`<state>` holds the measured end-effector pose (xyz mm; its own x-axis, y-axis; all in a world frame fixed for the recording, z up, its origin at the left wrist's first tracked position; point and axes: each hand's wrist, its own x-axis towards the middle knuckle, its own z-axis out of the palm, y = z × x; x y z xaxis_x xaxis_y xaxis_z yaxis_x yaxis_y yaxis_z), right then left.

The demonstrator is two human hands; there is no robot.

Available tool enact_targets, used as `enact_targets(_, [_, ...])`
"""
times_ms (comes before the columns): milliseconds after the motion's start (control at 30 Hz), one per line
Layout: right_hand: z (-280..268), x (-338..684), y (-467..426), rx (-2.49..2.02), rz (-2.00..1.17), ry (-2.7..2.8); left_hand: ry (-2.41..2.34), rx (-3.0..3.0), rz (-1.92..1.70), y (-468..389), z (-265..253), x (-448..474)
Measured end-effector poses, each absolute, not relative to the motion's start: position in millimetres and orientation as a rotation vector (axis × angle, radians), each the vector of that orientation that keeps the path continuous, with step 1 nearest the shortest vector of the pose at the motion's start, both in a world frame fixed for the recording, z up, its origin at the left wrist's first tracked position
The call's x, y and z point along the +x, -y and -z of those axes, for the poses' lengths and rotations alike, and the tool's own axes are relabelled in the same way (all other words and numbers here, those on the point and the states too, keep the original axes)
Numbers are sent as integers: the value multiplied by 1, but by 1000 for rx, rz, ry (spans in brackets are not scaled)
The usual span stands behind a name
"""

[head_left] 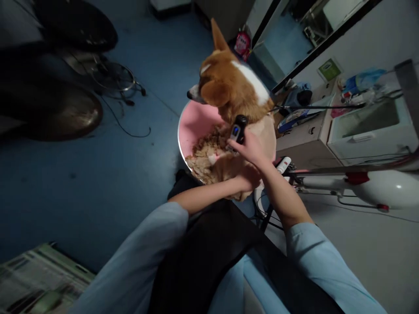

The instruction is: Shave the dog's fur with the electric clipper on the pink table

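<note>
A brown and white corgi (247, 80) is on a round pink grooming table (196, 120), its head turned to the left. My right hand (251, 147) is closed around a black and grey pet clipper (238, 131) with a lit blue display, held against or just above the dog's clipped back. Lower down, my left hand (250, 175) rests against the dog's hindquarters; its fingers are hidden by fur and by my right forearm. Loose clumps of cut fur (207, 152) lie on the table beside the dog.
A dark leash or strap (314, 107) runs from the dog's neck to the right. A white lamp arm (376, 189) reaches in from the right. Cluttered cabinets (304, 139) line the wall. Round black stools (75, 26) stand at the left, and a green-framed cart (49, 266) at lower left.
</note>
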<state>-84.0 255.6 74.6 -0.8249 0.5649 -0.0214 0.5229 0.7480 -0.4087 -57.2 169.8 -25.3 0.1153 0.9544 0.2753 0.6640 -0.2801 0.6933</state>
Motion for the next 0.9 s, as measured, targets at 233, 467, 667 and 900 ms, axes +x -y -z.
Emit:
enact_targets(233, [-93, 11, -269, -1123, -900, 1958, -1748, 2267, -1135, -173, 40, -208])
enact_targets(467, [-59, -3, -212, -1281, -690, 2041, -1278, 2730, -804, -306, -15, -205])
enact_targets(667, [-7, -33, -173, -1531, -531, 2266, -1400, 2624, -654, -319, -25, -195])
enact_targets(900, [-12, -24, -135, -1509, -309, 2108, -1276, 2558, -712, -315, -33, -190])
